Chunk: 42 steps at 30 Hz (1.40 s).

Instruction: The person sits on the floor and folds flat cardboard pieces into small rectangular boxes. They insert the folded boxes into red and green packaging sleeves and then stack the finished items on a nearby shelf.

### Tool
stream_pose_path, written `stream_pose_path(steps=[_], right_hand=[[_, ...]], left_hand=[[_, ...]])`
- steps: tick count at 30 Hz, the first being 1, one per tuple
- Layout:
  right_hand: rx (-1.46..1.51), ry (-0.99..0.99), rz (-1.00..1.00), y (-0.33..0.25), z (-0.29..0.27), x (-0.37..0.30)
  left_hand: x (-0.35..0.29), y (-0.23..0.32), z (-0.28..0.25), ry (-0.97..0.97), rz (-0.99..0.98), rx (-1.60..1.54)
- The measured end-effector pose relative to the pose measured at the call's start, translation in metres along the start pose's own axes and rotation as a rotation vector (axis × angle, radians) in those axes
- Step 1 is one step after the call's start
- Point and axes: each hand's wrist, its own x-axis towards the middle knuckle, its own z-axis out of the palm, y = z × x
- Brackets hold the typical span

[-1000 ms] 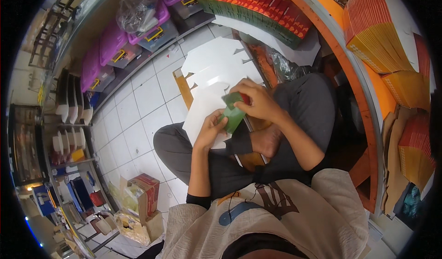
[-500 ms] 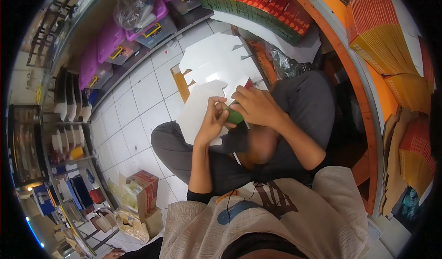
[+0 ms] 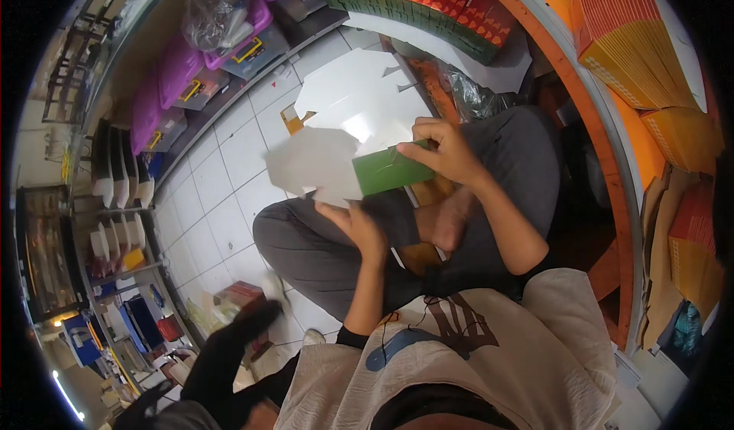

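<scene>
My right hand (image 3: 443, 151) pinches the upper right edge of a green panel (image 3: 390, 172), thumb on top. Beside that panel, on its left, is a pale grey cardboard sheet (image 3: 310, 162) with cut corners; they look like one flat box blank, though the join is hard to make out. The fingers of my left hand (image 3: 352, 223) are closed on the grey sheet's lower edge. Beyond my hands lie glossy white cut-out cardboard blanks (image 3: 355, 94) with notched edges. I sit cross-legged, and the sheet hangs over my knee.
Red and green boxes (image 3: 428, 9) stand in a row at the far side. Purple-lidded bins (image 3: 187, 74) line the far left. Folded red and yellow cartons (image 3: 638, 55) fill the right shelf. At lower left, another person's dark-clothed limb (image 3: 222, 353) extends close beside me.
My hands have moved apart: the left lower, the right up and rightward. The green panel now faces up, spread flat, and the grey sheet has swung left. Another person has come in at lower left.
</scene>
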Motion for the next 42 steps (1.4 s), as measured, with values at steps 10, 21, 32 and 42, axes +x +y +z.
stream_pose_path(steps=[10, 21, 32, 42], right_hand=[[0.038, -0.031, -0.204, -0.014, 0.004, -0.005], [-0.075, 0.028, -0.528, -0.033, 0.015, -0.008], [-0.360, -0.080, -0.239, -0.039, 0.024, -0.017], [0.210, -0.327, 0.226, -0.002, -0.080, -0.039]], left_hand=[[0.027, 0.023, -0.010, -0.311, 0.093, 0.158], [0.029, 0.024, -0.006, -0.538, 0.493, 0.401], [0.024, 0.018, -0.007, -0.661, 0.131, 0.603], [0.101, 0.036, 0.018, -0.849, -0.561, -0.247]])
